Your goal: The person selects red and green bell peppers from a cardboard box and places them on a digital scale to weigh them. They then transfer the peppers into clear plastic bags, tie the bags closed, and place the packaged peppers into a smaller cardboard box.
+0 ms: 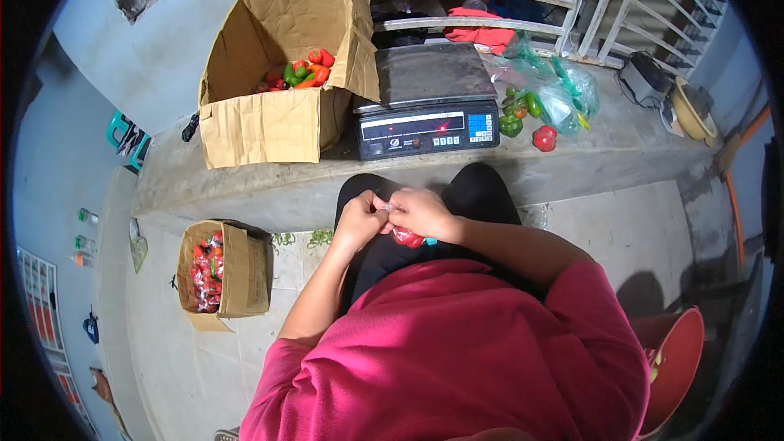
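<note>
Over my lap, a clear plastic bag of red peppers (406,237) hangs below my hands. My left hand (363,219) is closed, its fingers pinching the gathered neck of the bag. Close beside it, my right hand (420,214) is closed on the same neck from the other side. Part of the bag is hidden behind the right hand and wrist. Just ahead of my knees stands a digital scale (426,126) with a dark, bare platform, on a concrete ledge (269,181).
A large cardboard box (261,131) holds loose red and green peppers (306,73). On the floor at left, a smaller box (245,273) contains bagged peppers (207,269). Loose peppers (512,124) and plastic bags (559,102) lie right of the scale. A red bucket (682,359) stands at lower right.
</note>
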Available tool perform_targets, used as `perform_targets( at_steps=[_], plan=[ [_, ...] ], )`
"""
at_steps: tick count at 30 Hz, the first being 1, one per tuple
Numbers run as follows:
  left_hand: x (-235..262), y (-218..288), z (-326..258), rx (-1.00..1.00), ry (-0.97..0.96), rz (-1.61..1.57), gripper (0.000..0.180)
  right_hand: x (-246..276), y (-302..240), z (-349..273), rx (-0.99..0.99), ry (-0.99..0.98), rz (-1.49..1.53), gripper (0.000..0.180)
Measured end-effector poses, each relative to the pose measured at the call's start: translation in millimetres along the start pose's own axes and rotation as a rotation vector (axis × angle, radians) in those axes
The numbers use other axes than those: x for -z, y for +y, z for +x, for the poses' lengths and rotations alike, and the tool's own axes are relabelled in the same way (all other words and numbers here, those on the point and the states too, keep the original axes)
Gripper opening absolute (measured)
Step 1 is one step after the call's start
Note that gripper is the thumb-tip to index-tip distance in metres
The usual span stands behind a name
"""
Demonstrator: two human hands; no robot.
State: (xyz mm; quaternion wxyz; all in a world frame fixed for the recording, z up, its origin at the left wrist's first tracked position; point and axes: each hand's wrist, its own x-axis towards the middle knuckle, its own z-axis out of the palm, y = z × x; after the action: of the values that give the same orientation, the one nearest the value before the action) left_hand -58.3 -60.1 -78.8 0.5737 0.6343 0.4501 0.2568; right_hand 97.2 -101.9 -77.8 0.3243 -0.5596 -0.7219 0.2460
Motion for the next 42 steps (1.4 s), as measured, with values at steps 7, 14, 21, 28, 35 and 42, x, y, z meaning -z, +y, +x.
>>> perform_targets(
  at_steps=[7, 14, 21, 28, 35, 42],
  plan=[
    [4.7, 1.0, -0.8, 0.064, -0.067, -0.085, 0.005, -6.6, 0.4, -0.9, 0.022, -0.011, -0.088, 0.018],
    [12.6, -1.9, 1.5, 0.228, -0.159, -0.286, 0.007, -9.9, 1.7, -2.0, 0.077, 0.023, -0.100, 0.017],
    [18.8, -3.0, 4.5, 0.297, -0.179, -0.460, 0.008, -6.5, -8.2, -1.6, 0.062, 0.033, -0.050, 0.018],
    [15.4, 0.7, 0.9, 0.244, -0.110, -0.482, 0.006, -5.1, -1.1, 4.4, 0.087, 0.056, -0.104, 0.020],
    [28.6, 13.6, -2.0, 0.096, -0.077, -0.078, 0.005, -2.7, -6.9, 19.3, 0.112, 0.095, -0.124, 0.020],
    [38.3, 16.6, -2.0, -0.240, -0.061, 0.085, 0.007, 5.9, -17.3, 28.9, 0.218, 0.122, -0.174, 0.018]
  ],
)
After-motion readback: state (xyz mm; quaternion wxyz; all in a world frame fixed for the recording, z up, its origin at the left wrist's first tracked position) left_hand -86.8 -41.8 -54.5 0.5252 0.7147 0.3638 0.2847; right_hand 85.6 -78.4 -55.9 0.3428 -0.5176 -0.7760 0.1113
